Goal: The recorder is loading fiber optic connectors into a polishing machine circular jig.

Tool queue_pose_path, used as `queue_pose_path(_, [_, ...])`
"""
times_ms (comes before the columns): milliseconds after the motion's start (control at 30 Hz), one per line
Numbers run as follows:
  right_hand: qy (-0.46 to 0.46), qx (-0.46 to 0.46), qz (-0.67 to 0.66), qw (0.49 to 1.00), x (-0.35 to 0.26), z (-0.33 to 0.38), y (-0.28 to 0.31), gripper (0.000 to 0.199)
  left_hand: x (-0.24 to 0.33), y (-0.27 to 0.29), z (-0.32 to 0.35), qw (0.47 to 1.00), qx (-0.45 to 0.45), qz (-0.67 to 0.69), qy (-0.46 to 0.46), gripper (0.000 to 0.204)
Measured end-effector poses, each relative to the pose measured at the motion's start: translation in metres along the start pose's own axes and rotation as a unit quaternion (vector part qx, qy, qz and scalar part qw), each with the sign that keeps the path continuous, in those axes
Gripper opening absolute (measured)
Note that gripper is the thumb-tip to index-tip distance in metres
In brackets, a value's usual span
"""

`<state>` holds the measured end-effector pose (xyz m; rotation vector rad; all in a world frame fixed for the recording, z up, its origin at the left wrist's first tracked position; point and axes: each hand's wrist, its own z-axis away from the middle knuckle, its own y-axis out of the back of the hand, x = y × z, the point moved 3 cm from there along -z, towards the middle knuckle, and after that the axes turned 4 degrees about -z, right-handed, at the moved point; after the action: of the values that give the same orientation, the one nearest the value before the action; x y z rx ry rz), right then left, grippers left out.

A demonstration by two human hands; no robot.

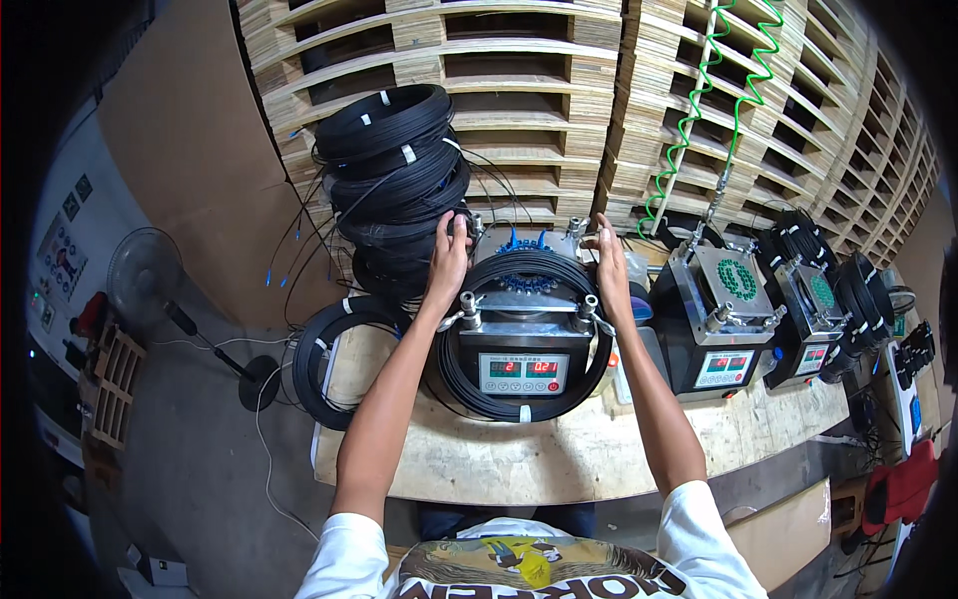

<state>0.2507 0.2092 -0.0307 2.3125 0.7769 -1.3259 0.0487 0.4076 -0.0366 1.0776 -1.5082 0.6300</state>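
A coil of black cable [519, 399] lies looped around a black box-shaped machine [526, 334] with metal posts and a small red-digit display on its front. My left hand [448, 262] rests on the coil at the machine's back left corner, fingers curled over the cable. My right hand [609, 268] grips the coil at the back right corner, beside a metal post. Blue connector tips [527, 284] show on the machine's top between my hands.
A tall stack of black cable coils [394, 165] stands behind my left hand, and one coil [329, 359] lies at the table's left edge. Two similar machines [723, 314] sit to the right under green spiral hoses [699, 110]. Wooden pallets [559, 90] form the back wall. A fan [145, 275] stands left.
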Motion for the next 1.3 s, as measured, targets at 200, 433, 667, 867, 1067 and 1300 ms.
queue_pose_path(200, [-0.041, -0.027, -0.017, 0.999, -0.006, 0.004, -0.007, 0.060, -0.006, 0.008, -0.005, 0.999, 0.016, -0.029, -0.013, 0.070])
queue_pose_path(433, [-0.003, 0.005, 0.010, 1.000, 0.010, -0.002, 0.003, 0.056, 0.008, -0.002, 0.004, 1.000, 0.006, 0.012, 0.001, 0.070])
queue_pose_path(667, [-0.007, 0.000, 0.007, 1.000, 0.000, 0.001, -0.005, 0.056, -0.001, 0.004, -0.001, 1.000, -0.001, -0.010, -0.007, 0.068])
queue_pose_path(867, [-0.012, -0.013, 0.001, 1.000, 0.002, 0.000, -0.003, 0.055, -0.004, 0.002, -0.004, 1.000, -0.005, -0.001, -0.014, 0.068])
queue_pose_path(1067, [-0.014, -0.009, 0.019, 1.000, -0.007, 0.003, -0.006, 0.053, -0.006, 0.002, -0.004, 1.000, 0.000, 0.016, -0.010, 0.070])
queue_pose_path(1300, [0.001, -0.003, 0.025, 1.000, -0.005, 0.001, -0.005, 0.051, -0.005, 0.002, -0.004, 1.000, 0.006, -0.014, -0.019, 0.069])
